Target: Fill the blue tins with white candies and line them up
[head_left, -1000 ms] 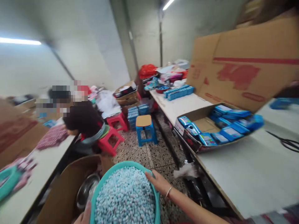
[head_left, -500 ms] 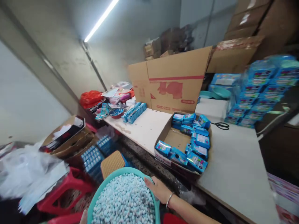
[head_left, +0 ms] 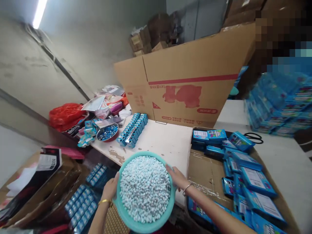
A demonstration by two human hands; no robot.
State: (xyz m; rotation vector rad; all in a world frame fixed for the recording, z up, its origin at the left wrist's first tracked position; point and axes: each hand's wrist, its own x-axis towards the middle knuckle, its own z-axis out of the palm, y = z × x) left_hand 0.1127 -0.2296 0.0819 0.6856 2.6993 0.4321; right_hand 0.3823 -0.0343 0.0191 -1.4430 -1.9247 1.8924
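— Hands first, then: what are they on?

— Both grip a round teal plastic basin, heaped with small pale blue and white pellets. The left hand has its fingers curled tight over the left rim; the right hand clamps the right rim, thumb on top. Each wrist wears a thin bangle.

— Where does the basin sit?

— Held in the air at the near edge of a white table, partly over it, partly over the gap below.

— What crowds it?

— Just right of the right hand lies a low, open cardboard tray, brown and creased, with flat glossy blue packets scattered along its far and right sides. Below left, cardboard boxes stand on the floor, with rows of small blue items beside them.

— And farther along the table?

— A double row of small blue boxes lies beyond the basin, its surface chipped near the edge there. Left of that row sits a red bowl of shiny blue bits, then loose papers and a crumpled red plastic bag.

— What closes off the back?

— A big upright cardboard carton, flaps open, printed in red, walls off the far side. To its right, black scissors lie flat on the table, and a tall stack of blue packets rises behind them.
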